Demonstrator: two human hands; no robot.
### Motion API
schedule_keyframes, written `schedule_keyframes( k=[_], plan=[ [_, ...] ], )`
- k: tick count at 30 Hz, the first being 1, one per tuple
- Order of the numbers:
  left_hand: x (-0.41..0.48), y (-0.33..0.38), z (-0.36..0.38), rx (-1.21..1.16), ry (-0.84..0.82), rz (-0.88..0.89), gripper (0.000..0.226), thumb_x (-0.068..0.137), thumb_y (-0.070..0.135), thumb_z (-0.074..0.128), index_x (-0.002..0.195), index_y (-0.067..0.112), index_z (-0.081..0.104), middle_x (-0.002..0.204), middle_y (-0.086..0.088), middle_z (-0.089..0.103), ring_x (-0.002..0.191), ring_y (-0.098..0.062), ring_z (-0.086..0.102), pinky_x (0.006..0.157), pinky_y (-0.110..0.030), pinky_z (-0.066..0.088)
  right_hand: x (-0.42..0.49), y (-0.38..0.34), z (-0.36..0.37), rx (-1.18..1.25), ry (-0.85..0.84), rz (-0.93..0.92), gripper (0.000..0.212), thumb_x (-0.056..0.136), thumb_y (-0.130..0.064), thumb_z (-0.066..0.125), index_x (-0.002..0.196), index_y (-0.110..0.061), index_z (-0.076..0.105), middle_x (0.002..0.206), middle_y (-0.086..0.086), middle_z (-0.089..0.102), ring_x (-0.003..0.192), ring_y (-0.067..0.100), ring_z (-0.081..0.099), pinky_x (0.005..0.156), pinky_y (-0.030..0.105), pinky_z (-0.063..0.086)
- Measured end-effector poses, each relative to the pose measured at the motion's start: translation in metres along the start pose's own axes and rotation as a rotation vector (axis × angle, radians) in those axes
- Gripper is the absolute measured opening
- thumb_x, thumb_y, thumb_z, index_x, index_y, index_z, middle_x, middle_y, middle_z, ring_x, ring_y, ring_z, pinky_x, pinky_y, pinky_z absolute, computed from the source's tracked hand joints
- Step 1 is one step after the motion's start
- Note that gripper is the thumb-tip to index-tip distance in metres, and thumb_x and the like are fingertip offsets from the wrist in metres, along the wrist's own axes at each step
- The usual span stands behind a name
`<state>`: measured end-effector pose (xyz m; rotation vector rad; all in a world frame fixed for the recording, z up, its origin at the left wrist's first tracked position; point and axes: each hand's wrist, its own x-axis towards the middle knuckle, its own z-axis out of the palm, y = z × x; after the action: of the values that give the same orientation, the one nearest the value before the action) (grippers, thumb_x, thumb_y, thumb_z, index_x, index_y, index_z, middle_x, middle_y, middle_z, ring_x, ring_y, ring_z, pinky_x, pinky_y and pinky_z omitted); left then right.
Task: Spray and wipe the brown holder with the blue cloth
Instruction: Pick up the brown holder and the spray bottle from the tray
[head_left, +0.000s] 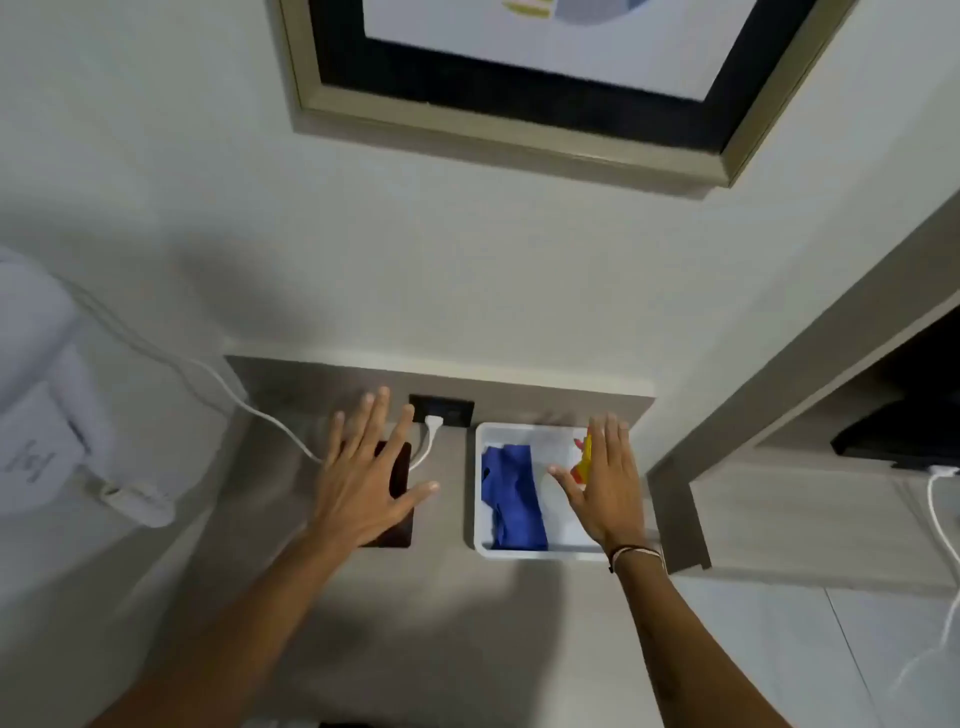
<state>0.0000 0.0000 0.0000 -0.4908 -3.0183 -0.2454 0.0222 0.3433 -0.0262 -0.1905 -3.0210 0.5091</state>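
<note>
The brown holder (401, 470) is a dark flat rectangle lying on the grey bedside surface, mostly covered by my left hand (366, 475), which hovers over it with fingers spread and holds nothing. The blue cloth (511, 496) lies crumpled in the left half of a white tray (480, 519). My right hand (608, 486) is spread open above the tray's right half. Behind its fingers shows a yellow and red piece (584, 454), probably the spray bottle, mostly hidden.
A black wall socket (457, 410) with a white plug and cable (234, 397) sits behind the holder. A white pillow (36, 405) lies at the left. A wooden desk frame (779, 415) rises at the right, with another white cable (940, 514). A framed picture (519, 93) hangs above.
</note>
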Motion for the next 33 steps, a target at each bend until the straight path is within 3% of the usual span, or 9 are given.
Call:
schedule_keyframes(
  k=[2,5,8,15,19,23,26,29,33],
  plan=[
    [-0.004,-0.003,0.015,-0.009,-0.091,-0.037,0.111,0.087,0.096,0.017,0.171,0.024,0.009,0.180,-0.018,-0.002,0.166,-0.038,0.001,0.128,-0.069,0.016,-0.002,0.002,0.011,0.128,-0.045,0.068,0.096,0.102,-0.058,0.059,0.172,-0.014,0.009,0.181,0.011,0.011,0.167,0.035,0.015,0.134,0.054,0.027],
    [-0.013,-0.009,0.037,0.010,-0.133,-0.050,0.114,0.084,0.099,0.017,0.171,0.028,-0.002,0.180,-0.014,-0.011,0.166,-0.034,-0.010,0.130,-0.067,0.010,-0.009,0.002,0.029,0.370,-0.033,0.141,0.094,0.103,-0.040,0.068,0.172,-0.023,0.005,0.175,0.004,0.032,0.140,0.027,0.059,0.120,0.052,0.050],
    [-0.013,-0.011,0.040,0.041,-0.175,-0.048,0.116,0.085,0.097,0.027,0.172,0.025,-0.001,0.180,-0.013,-0.014,0.166,-0.033,-0.013,0.132,-0.064,0.006,-0.008,0.001,0.039,0.499,0.019,0.181,0.090,0.105,-0.030,0.067,0.171,-0.030,0.007,0.171,0.000,0.039,0.140,0.028,0.061,0.113,0.055,0.053],
    [-0.005,-0.017,0.032,-0.065,-0.216,-0.084,0.124,0.078,0.063,0.083,0.171,0.017,0.014,0.181,-0.011,0.002,0.166,-0.030,-0.011,0.132,-0.052,-0.003,0.001,0.005,0.059,0.590,0.172,0.302,0.074,0.108,-0.023,0.062,0.170,-0.022,0.021,0.153,0.007,0.062,0.128,0.031,0.069,0.112,0.053,0.056],
    [0.003,-0.023,0.017,-0.127,-0.231,-0.101,0.120,0.062,0.051,0.096,0.162,0.021,0.037,0.162,-0.004,0.041,0.152,-0.035,0.036,0.125,-0.051,0.033,0.012,0.012,0.056,0.620,0.224,0.340,0.053,0.105,-0.023,0.067,0.155,-0.019,0.051,0.127,0.011,0.074,0.110,0.031,0.073,0.103,0.054,0.061],
    [0.004,-0.034,0.004,-0.245,-0.242,-0.128,0.119,0.055,0.046,0.100,0.157,0.025,0.042,0.154,0.002,0.047,0.140,-0.028,0.046,0.110,-0.049,0.052,0.013,0.004,0.034,0.646,0.380,0.304,0.040,0.098,-0.046,0.074,0.129,-0.023,0.065,0.090,0.003,0.070,0.078,0.015,0.064,0.079,0.046,0.064],
    [-0.004,-0.056,0.001,-0.416,-0.278,-0.129,0.120,0.056,0.039,0.103,0.158,0.023,0.043,0.157,0.000,0.046,0.143,-0.027,0.046,0.113,-0.050,0.050,-0.002,-0.012,0.017,0.805,0.485,0.296,0.037,0.097,-0.056,0.072,0.129,-0.038,0.067,0.100,-0.002,0.075,0.089,0.004,0.072,0.082,0.038,0.066],
    [-0.013,-0.078,-0.001,-0.560,-0.294,-0.136,0.120,0.055,0.031,0.106,0.159,0.019,0.045,0.157,-0.003,0.045,0.142,-0.026,0.048,0.118,-0.048,0.047,-0.037,-0.042,0.008,1.128,0.409,0.336,0.052,0.099,-0.042,0.075,0.148,-0.039,0.060,0.121,-0.008,0.078,0.112,0.018,0.077,0.092,0.031,0.064],
    [-0.018,-0.101,-0.004,-0.609,-0.305,-0.124,0.121,0.054,0.022,0.108,0.157,0.016,0.046,0.155,-0.007,0.047,0.138,-0.026,0.053,0.115,-0.043,0.047,-0.086,-0.081,0.013,1.131,-0.008,0.211,0.046,0.100,-0.041,0.071,0.144,-0.046,0.062,0.114,-0.009,0.079,0.100,-0.003,0.075,0.084,0.007,0.056]
  ],
)
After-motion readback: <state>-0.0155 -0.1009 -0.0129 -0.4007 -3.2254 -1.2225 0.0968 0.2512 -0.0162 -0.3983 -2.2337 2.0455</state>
